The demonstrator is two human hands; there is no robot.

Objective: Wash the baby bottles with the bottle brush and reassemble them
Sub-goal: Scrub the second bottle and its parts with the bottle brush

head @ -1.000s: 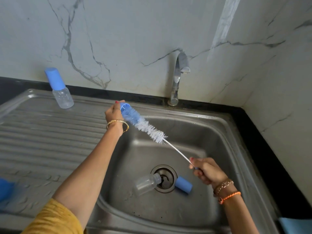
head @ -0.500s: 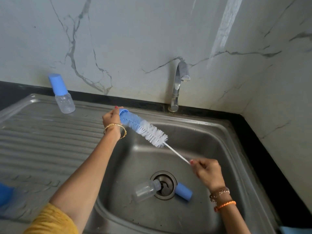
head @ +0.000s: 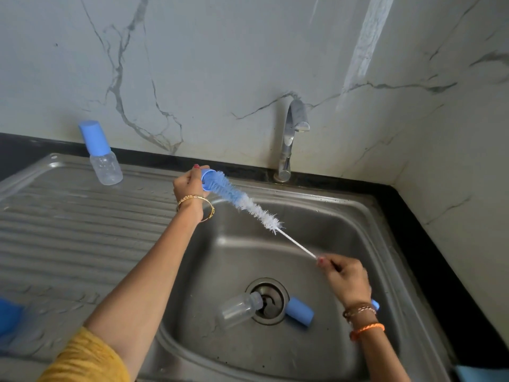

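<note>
Both hands grip: left hand (head: 190, 186) clasps a blue cap (head: 207, 181) over the bottle brush (head: 245, 204), right hand (head: 345, 277) pinches its handle.

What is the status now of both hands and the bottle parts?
Left hand shut on blue cap; right hand shut on bottle brush, bristle tip inside cap. Open bottle lying at sink drain. Nothing blocking.

Sink basin (head: 316, 216): bottle body (head: 239, 308) and blue cap (head: 298, 311) flank drain (head: 268, 300); brush (head: 248, 206) spans above. Drainboard (head: 68, 230): capped bottle (head: 100, 154) at rear, middle open. Faucet (head: 292, 139) at back rim.
</note>
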